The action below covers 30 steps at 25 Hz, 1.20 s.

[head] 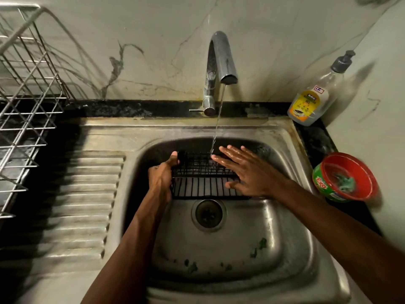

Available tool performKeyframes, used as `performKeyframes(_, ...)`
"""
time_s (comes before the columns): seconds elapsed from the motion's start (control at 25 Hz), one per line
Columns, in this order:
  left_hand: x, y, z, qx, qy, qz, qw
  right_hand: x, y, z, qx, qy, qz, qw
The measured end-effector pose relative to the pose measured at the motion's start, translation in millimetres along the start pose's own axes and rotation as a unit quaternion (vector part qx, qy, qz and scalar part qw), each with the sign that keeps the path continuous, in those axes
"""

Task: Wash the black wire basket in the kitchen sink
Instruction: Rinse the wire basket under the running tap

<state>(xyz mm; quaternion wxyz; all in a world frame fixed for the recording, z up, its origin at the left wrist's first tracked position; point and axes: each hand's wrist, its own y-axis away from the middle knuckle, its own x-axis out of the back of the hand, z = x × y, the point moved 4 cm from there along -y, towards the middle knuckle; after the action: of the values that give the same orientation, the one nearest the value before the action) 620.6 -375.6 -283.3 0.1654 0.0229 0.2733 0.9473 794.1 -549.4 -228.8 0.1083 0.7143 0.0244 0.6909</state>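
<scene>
Black wire basket (pixel 203 174), in steel sink (pixel 230 255) under running tap (pixel 221 60): left hand (pixel 161 178) grips its side; right hand (pixel 247 172) flat, fingers spread, on it.

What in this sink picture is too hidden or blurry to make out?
Head view only:
- black wire basket: its right end is covered by the right hand.
- left hand: its fingers are hidden behind the basket's end.
- soap bottle: label print too small.
- red tub: blurred contents.
- dish rack: cut off at left edge.
</scene>
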Motion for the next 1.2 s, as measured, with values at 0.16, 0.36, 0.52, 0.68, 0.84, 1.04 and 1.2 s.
performKeyframes(0.16,-5.5,2.9,-11.3,0.077,0.081,-0.061,0.992,37.9,-3.9,-5.7,-0.027,0.047,-0.008,0.999)
performKeyframes(0.36,-6.7,17.0,-35.6,0.004,-0.132,-0.065,0.989,93.8,-20.7,-44.3,0.038,0.183,0.035,0.982)
performKeyframes(0.52,-24.9,51.8,-0.1,-0.120,-0.281,-0.027,0.952,114.5,-36.0,-60.4,-0.011,0.088,0.103,0.991)
performKeyframes(0.68,-49.6,73.1,34.3,-0.109,-0.174,-0.062,0.977,108.7,-51.1,-80.5,-0.001,-0.073,0.127,0.989)
performKeyframes(0.84,-43.8,69.5,50.1,-0.121,-0.182,-0.071,0.973,108.9,-68.1,-82.9,0.033,-0.139,0.030,0.989)
performKeyframes(1.04,-31.3,56.0,27.0,-0.080,-0.206,-0.149,0.964,120.6,-55.9,-95.9,0.098,-0.014,0.004,0.995)
performKeyframes(1.2,-23.6,50.2,44.3,-0.075,-0.194,-0.165,0.964,125.2,-54.0,-84.4,0.062,0.038,0.025,0.997)
